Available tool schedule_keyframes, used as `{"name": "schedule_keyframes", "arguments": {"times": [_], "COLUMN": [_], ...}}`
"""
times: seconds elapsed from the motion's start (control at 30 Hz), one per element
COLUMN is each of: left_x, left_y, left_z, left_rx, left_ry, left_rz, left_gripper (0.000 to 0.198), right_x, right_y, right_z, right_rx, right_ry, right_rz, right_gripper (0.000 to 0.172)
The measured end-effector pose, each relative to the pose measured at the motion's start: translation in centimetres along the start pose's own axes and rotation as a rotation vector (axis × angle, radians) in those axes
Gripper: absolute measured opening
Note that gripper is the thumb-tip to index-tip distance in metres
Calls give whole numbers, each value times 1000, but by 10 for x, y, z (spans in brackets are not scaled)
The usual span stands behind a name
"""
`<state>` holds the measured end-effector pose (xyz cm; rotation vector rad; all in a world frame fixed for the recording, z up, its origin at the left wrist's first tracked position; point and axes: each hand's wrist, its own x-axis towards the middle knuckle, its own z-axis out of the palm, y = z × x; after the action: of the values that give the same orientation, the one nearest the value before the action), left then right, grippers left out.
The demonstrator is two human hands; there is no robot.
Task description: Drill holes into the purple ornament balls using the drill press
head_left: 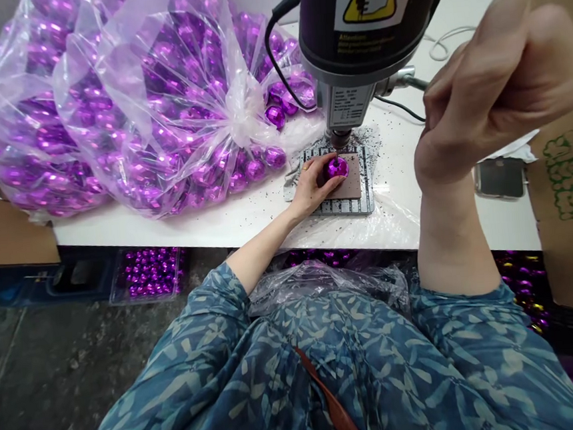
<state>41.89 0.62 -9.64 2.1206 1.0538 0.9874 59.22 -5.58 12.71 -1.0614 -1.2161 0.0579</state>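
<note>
A shiny purple faceted ball (339, 166) sits on a flat brown board (350, 189) under the chuck of a bench drill (361, 61). The fingers and thumb of my left hand (309, 187) close round the ball from the left. The drill's tip meets the top of the ball or is just above it; I cannot tell which. Raised at the right, my right hand (498, 86) is wrapped round the end of the drill's feed lever (414, 81), whose grip is hidden in the fist. Dark shavings lie around the slotted metal base (368, 202).
Large clear bags of purple balls (157, 112) fill the table's left side. A phone (500, 177) lies at the right, beside a cardboard box (571, 176). The drill's black cable (272, 49) loops behind. Below the table edge stands a tub of purple balls (151, 272).
</note>
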Motion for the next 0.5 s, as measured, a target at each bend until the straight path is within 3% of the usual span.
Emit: {"name": "schedule_keyframes", "arguments": {"times": [0.1, 0.27, 0.5], "left_x": [-1, -1, -2], "left_y": [3, 12, 13], "left_z": [-1, -4, -4], "left_rx": [3, -28, -11], "left_ry": [4, 10, 10], "left_rz": [-5, -43, -49], "left_gripper": [61, 56, 55], "right_x": [-5, -8, -16], "right_y": [15, 52, 95], "right_z": [4, 17, 21], "right_rx": [0, 48, 23], "right_ry": [64, 181, 218], "right_rz": [14, -158, -351], "right_gripper": [100, 93, 82]}}
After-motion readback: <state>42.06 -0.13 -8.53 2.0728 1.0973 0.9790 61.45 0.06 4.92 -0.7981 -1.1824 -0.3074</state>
